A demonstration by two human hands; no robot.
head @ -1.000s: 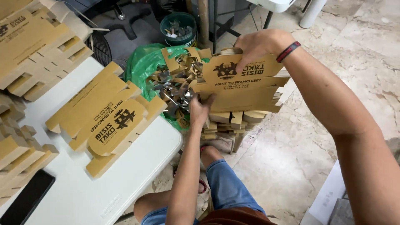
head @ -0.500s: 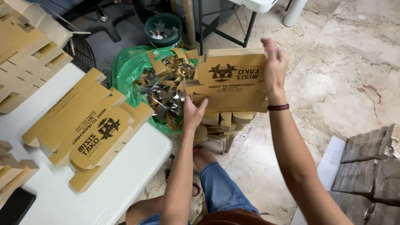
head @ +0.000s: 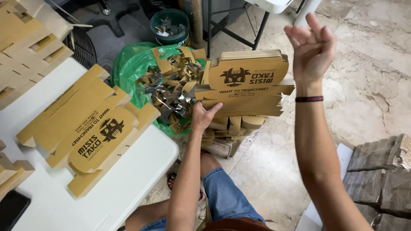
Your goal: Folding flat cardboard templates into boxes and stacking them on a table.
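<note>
My left hand point(head: 204, 116) is pressed against the near left edge of a thick stack of flat brown cardboard box blanks point(head: 248, 83), thumb stretched out along the lower layers and fingers point(head: 198, 112) curled into the side, so it grips the stack from below and holds it up off my lap. The stack sits tilted toward me, its top sheet printed with a dark cartoon mark and lettering, and the lower flaps hang down just past my fingers.

My right hand point(head: 311, 47) is raised in the air to the right of the stack, well clear of it, fingers point(head: 319, 28) loosely spread and half curled, holding nothing. A dark band point(head: 309, 99) circles that wrist.

Just left of my left hand, almost touching the stack, a green plastic bag point(head: 128, 68) gapes open, filled with cardboard offcuts point(head: 171, 85) and shiny scraps. Further left is a white table point(head: 141, 171) carrying another flat box blank point(head: 90, 128) of the same kind, with more blanks point(head: 25, 38) piled toward its far corner and a dark phone point(head: 10, 209) at its near edge.

Beyond the bag stands a green bucket point(head: 171, 26) of small odds and ends. Low to the right of my right arm lie wrapped brown bundles point(head: 381, 171) on the marble floor point(head: 364, 85).
</note>
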